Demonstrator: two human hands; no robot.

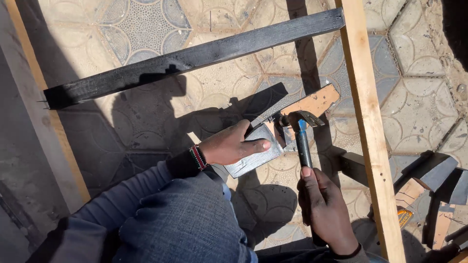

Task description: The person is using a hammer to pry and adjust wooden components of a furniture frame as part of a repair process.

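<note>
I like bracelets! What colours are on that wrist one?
The bracelet has red, black and white stripes, in the head view.

Hard sunlight falls on a floor (419, 102) of pale hexagonal paving tiles with raised patterns. Sharp dark shadows cross it, and a grey concrete strip (19, 160) runs along the left edge.
</note>
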